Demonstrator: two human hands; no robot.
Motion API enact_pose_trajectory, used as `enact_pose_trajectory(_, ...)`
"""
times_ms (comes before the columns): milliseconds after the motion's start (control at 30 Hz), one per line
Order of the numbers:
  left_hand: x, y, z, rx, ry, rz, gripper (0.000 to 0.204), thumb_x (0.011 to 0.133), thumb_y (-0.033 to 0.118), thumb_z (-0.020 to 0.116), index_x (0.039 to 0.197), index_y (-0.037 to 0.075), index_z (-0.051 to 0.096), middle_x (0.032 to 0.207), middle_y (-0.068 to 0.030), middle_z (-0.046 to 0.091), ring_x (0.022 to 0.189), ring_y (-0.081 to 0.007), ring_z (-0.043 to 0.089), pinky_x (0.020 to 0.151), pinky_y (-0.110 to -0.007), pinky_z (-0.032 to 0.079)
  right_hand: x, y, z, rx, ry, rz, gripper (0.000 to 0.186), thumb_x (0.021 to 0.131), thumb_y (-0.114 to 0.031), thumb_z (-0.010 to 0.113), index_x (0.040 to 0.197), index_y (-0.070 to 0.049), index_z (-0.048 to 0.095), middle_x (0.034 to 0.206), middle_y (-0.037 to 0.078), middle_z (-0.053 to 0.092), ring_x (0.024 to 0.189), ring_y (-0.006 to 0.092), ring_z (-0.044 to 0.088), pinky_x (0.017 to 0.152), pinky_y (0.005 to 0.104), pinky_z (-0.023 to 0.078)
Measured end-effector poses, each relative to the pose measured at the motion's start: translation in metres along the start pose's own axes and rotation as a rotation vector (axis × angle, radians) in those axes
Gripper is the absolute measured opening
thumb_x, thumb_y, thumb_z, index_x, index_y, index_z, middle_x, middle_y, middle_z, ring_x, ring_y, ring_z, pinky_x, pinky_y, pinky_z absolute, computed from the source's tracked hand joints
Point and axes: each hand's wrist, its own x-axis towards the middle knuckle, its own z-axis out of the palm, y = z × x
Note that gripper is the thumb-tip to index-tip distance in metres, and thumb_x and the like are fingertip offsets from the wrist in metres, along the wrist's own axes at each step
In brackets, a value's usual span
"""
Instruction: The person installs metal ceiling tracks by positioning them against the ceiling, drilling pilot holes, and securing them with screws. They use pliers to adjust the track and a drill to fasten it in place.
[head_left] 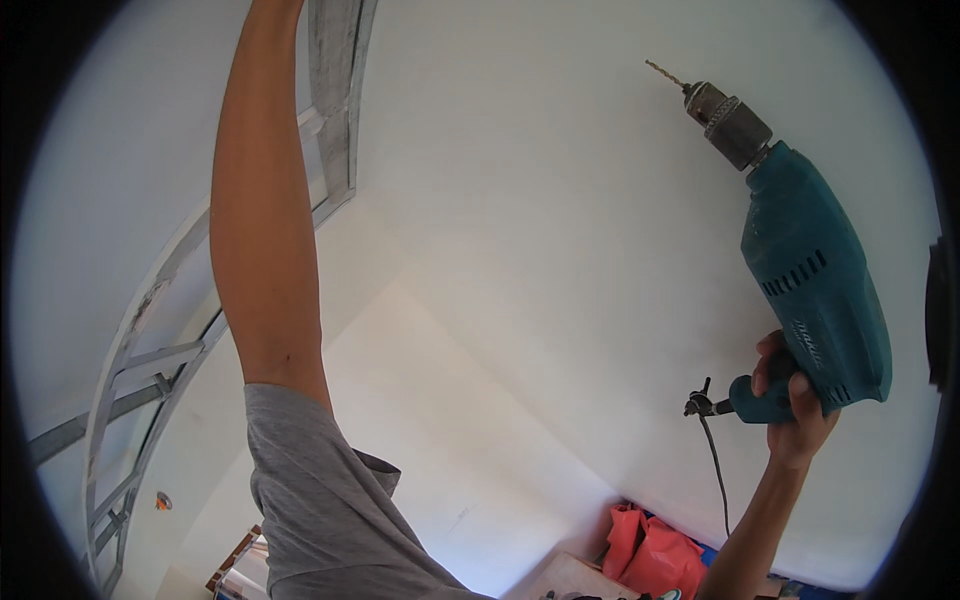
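Observation:
On the right, my right hand point(797, 430) grips the handle of a teal corded drill point(812, 260), its fingers wrapped round it. The drill's chuck point(728, 125) holds a thin twist bit point(665, 73) pointing up and to the left. A chuck key point(700, 403) hangs on the cord point(716, 470) below the handle. My left arm point(265, 240), in a grey sleeve, reaches straight up past the top edge beside a grey metal frame point(334, 90); its hand is out of view.
Metal framing point(150, 356) curves along the left against a pale surface. A white wall point(540, 260) fills the middle. At the bottom are red bags point(660, 555), a pale board point(565, 585) and a shelf point(240, 560) with items. A small orange-and-metal fitting point(163, 501) is on the left wall.

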Motion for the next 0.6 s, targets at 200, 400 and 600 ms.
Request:
enact_pose_trajectory(200, 0.003, 0.002, -0.007, -0.110, -0.018, -0.013, 0.051, 0.086, 0.040, 0.082, 0.088, -0.010, 0.072, 0.075, -0.0139, 0.069, 0.069, -0.0207, 0.066, 0.061, -0.037, 0.051, 0.000, -0.001, 0.000, 0.002, -0.003, -0.024, 0.066, 0.083, -0.033, 0.081, 0.126, 0.010, 0.057, 0.096, 0.024, 0.071, 0.062, 0.0232, 0.065, 0.054, 0.0307, 0.052)
enact_pose_trajectory(400, 0.001, 0.003, -0.011, -0.153, -0.015, -0.018, 0.053, 0.086, 0.039, 0.082, 0.094, -0.012, 0.072, 0.082, -0.0177, 0.071, 0.073, -0.0242, 0.068, 0.065, -0.036, 0.054, -0.001, -0.004, 0.000, -0.007, -0.018, -0.044, 0.064, 0.083, -0.032, 0.082, 0.127, 0.008, 0.057, 0.096, 0.024, 0.071, 0.063, 0.0230, 0.067, 0.055, 0.0298, 0.053)
enact_pose_trajectory(600, 0.003, 0.004, -0.010, -0.103, 0.012, 0.018, 0.053, 0.087, 0.040, 0.081, 0.094, -0.012, 0.072, 0.083, -0.0189, 0.071, 0.075, -0.0257, 0.069, 0.067, -0.038, 0.055, -0.002, -0.006, -0.001, -0.034, -0.033, -0.046, 0.064, 0.085, -0.035, 0.082, 0.127, 0.007, 0.058, 0.097, 0.023, 0.072, 0.064, 0.0227, 0.068, 0.056, 0.0287, 0.054)
